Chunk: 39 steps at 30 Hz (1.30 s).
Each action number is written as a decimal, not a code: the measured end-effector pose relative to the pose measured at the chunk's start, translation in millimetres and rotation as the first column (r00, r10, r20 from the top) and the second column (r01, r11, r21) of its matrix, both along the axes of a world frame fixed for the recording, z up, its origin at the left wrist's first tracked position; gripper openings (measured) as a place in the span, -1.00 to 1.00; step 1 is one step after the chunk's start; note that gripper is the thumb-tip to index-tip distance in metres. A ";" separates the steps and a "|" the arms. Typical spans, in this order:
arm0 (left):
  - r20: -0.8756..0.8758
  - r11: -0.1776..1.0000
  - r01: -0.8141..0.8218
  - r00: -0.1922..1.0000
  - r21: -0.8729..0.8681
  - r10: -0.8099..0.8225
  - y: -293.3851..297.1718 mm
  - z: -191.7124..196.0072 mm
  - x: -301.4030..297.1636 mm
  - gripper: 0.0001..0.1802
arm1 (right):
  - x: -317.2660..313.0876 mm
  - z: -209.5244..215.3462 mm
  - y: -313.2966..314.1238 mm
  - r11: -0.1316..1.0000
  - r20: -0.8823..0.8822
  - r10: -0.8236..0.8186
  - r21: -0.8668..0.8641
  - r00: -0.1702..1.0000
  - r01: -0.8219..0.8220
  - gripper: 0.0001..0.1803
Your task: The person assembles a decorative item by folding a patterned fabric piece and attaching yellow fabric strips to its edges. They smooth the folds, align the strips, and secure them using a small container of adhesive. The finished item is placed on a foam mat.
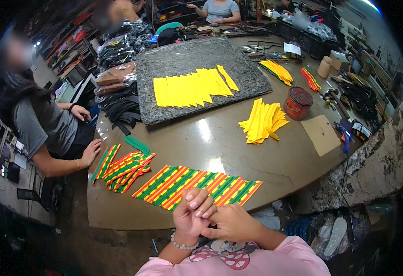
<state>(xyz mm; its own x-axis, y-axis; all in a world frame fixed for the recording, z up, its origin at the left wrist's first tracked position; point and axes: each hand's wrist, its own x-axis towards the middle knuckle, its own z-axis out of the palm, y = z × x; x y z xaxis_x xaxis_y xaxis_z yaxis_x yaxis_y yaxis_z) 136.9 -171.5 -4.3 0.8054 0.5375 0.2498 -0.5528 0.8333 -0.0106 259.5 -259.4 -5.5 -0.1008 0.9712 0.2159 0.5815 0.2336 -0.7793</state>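
My left hand (190, 215), with a beaded bracelet at its wrist, is held up in front of my chest with its fingers curled. My right hand (233, 223) is closed against it, its thumb by the left palm. The fingers overlap, and whatever may be between them is hidden. Just beyond the hands, at the table's near edge, lies a row of striped green, red and yellow strips (183, 181) side by side. To its left is a loose pile of similar strips (128, 169), with a plain green strip (137, 145) behind it.
Yellow strips (187, 89) lie in a row on a dark stone slab (174, 55). More yellow strips (262, 122) are heaped beside a red tin (298, 103) and a tan card (321, 134). A person (49, 124) sits at the left, one hand on the table (174, 142).
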 end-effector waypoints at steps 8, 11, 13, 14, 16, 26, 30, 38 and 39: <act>-0.170 0.954 -0.247 0.946 0.173 0.275 15.4 7.5 -14.9 -0.53 | -21.5 -15.0 3.7 0.992 0.153 0.023 0.121 0.988 -0.042 -0.31; -0.148 0.863 -0.424 0.868 0.274 0.473 16.5 6.3 -11.7 -0.57 | -47.3 -39.9 1.9 0.946 0.193 -0.212 0.285 0.958 0.152 -0.12; -0.197 0.638 -0.506 0.673 0.580 0.713 6.1 2.0 -9.7 -0.73 | -61.0 -49.6 1.9 0.958 0.264 -0.161 0.274 0.951 0.086 0.08; -0.191 0.497 -0.496 0.544 0.712 0.817 -0.2 -0.7 -8.1 -0.79 | -62.5 -50.5 2.8 0.953 0.211 -0.150 0.292 0.966 0.084 0.21; -0.099 0.328 -0.240 0.651 0.913 0.753 -12.9 -3.5 -8.5 -0.35 | -59.4 -43.4 2.3 0.940 -0.127 -0.127 0.301 0.984 0.160 0.33; 0.071 0.146 -0.169 0.855 0.975 0.513 -41.0 12.5 23.6 -0.17 | -60.6 7.4 47.6 0.558 -0.596 0.010 0.670 0.803 0.490 0.02; 0.342 0.038 -0.410 0.807 0.911 0.481 -40.5 20.8 57.5 -0.13 | -55.2 -4.4 29.0 0.627 -0.729 0.058 0.558 0.682 0.544 0.03; 0.343 -0.191 -0.297 0.895 0.936 0.286 -83.6 60.1 87.5 -0.02 | 48.2 27.9 -43.8 0.384 -0.927 0.227 0.367 0.299 0.847 0.05; 0.383 -0.126 -0.362 0.887 0.923 0.258 -87.3 61.5 93.7 -0.04 | 54.9 35.3 -48.1 0.362 -0.934 0.218 0.347 0.283 0.865 0.05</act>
